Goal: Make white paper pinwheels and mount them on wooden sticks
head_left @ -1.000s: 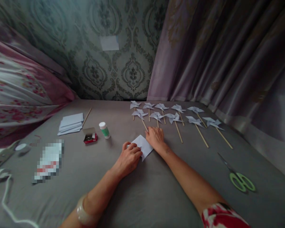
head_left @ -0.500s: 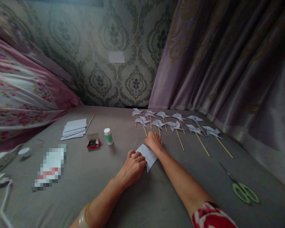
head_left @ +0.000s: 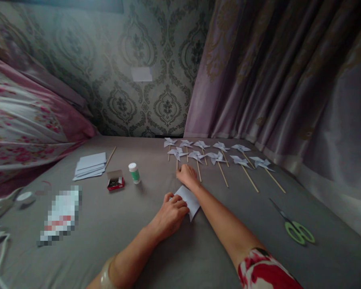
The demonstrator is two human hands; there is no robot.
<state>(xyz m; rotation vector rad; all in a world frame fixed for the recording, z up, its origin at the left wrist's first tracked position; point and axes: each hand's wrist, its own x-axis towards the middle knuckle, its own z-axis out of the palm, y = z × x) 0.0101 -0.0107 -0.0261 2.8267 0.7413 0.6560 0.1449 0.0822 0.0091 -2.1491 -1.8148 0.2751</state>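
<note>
My left hand (head_left: 171, 212) is closed on a piece of white paper (head_left: 191, 199) with cut, folded points, held low over the grey cloth. Beyond that paper, my right hand (head_left: 188, 176) has its fingers curled in; whatever they grip, if anything, is hidden. It is nearest the lower end of a wooden stick on a white paper pinwheel (head_left: 178, 154) in the front row. Several more pinwheels on sticks lie in two rows, among them one (head_left: 196, 157) just behind my right hand.
At the left are a stack of white paper (head_left: 90, 164), a loose stick (head_left: 110, 157), an open red box (head_left: 116, 182) of small metal pieces and a white-and-green glue bottle (head_left: 134, 173). Green-handled scissors (head_left: 297, 232) lie at right. A power strip (head_left: 0, 206) sits far left.
My right hand has moved slightly left, toward the leftmost front pinwheel's stick. My left hand keeps hold of the paper. The whole view has shifted a little.
</note>
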